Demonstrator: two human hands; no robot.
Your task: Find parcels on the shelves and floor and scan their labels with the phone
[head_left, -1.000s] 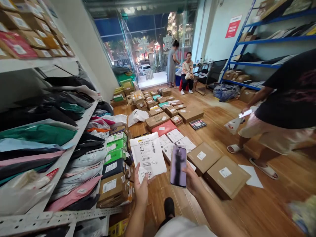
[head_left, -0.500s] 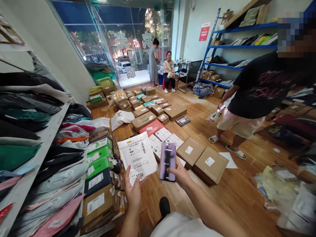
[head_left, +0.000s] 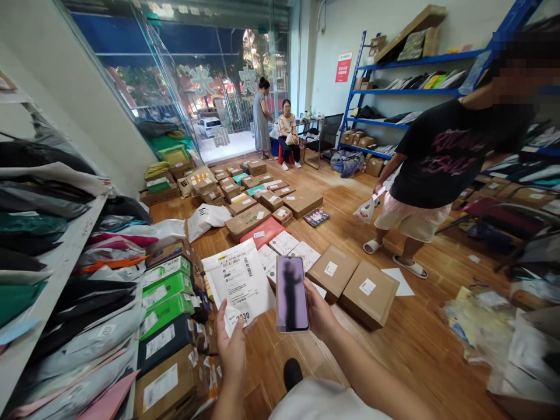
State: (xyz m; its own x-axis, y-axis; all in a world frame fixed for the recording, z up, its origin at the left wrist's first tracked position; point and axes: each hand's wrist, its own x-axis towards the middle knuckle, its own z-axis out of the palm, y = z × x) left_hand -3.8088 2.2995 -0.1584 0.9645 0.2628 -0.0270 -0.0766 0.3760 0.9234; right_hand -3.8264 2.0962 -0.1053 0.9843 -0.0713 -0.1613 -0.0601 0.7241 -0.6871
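In my left hand [head_left: 234, 344] is a white mailing envelope [head_left: 236, 283], gripped at its lower edge with the thumb on the front. Its printed shipping label, with bar codes and a large number ending in 30, faces me. My right hand [head_left: 319, 309] wraps the right side of a smartphone [head_left: 292, 294], held upright beside the envelope. The phone's screen is pale purple with a dark figure-like shape down its middle. White printed boxes [head_left: 283, 242] lie on the floor just beyond both hands.
Two brown cartons [head_left: 367, 289] stand right of the phone, with more parcels [head_left: 245, 204] behind. A shelf [head_left: 74, 236] of bagged parcels runs along my left. A person in a black shirt [head_left: 441, 146] stands at right; two people are near the glass door. Plastic wrapping [head_left: 481, 318] lies lower right.
The phone's screen has gone from white text and controls to the plain purple picture. My right thumb has left the screen for the phone's edge. The view has shifted slightly.
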